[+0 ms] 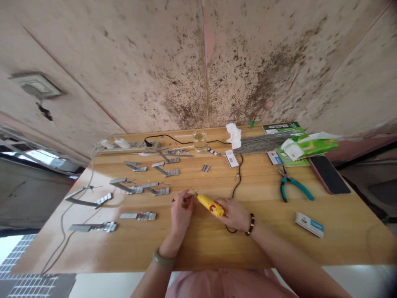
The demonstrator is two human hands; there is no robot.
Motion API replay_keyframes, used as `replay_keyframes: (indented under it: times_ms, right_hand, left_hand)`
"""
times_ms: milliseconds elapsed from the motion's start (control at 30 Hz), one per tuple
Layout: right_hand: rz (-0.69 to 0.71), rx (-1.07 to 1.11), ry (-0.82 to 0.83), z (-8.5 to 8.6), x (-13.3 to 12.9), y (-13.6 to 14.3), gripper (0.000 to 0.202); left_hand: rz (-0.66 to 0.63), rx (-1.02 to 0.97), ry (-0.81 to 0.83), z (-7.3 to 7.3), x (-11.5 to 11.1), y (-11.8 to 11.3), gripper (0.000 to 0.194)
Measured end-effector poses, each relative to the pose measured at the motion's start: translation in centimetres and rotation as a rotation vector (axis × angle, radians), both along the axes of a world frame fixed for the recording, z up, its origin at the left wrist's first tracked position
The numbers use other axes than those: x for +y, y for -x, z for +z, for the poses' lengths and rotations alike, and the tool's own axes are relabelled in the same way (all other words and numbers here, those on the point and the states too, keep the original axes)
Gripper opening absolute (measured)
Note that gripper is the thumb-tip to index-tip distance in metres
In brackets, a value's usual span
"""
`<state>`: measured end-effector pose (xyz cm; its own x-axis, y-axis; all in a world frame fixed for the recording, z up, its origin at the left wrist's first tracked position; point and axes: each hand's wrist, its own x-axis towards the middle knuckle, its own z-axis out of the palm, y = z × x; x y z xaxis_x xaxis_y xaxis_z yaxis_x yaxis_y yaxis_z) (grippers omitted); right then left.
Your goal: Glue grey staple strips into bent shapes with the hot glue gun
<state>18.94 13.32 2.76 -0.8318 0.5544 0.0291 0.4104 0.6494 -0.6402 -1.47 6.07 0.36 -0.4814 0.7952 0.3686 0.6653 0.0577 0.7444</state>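
At the near edge, pink clothing (221, 284) meets the counter (214, 252). The left forearm wears a green bangle (164, 257), the right a dark beaded bracelet (249, 224). The right hand (235, 213) grips a yellow tool (208, 204) with a red part on its body; the tool sits near the middle of the counter, its thin tip aimed at the fingers of the left hand (181, 212). Those fingers bend together right by the tip, but I cannot tell whether they pinch anything.

To the left lie two straight, grey jointed strips (138, 216); well to the right is a small white-and-blue box (309, 224). Farther out on the left, several grey bent pieces (155, 189) are spread in loose rows. On the right, pliers (294, 186) with teal-and-black handles lie spread beside a phone (330, 174).

Beyond the hands are a few short grey pieces (206, 168), a thin stick (214, 177) and a white box (231, 159). A black cord (238, 178) passes this box. Along the back stand a power strip (133, 147) with plugs in it, a glass cup (200, 142) of pale yellowish liquid, a crumpled tissue (234, 135), a bundle of thin grey wires (263, 142) and a green packet (319, 147). Behind rises a stained wall (139, 70).
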Motion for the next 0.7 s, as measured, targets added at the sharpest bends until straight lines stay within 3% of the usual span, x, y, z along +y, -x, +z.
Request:
replay_keyframes:
  times_ms: [700]
  right_hand:
    - [-0.002,-0.021,-0.02,-0.02,-0.04,0.02,0.02]
  left_hand:
    - [0.0,0.014,0.014,0.4,0.05,-0.15,0.027]
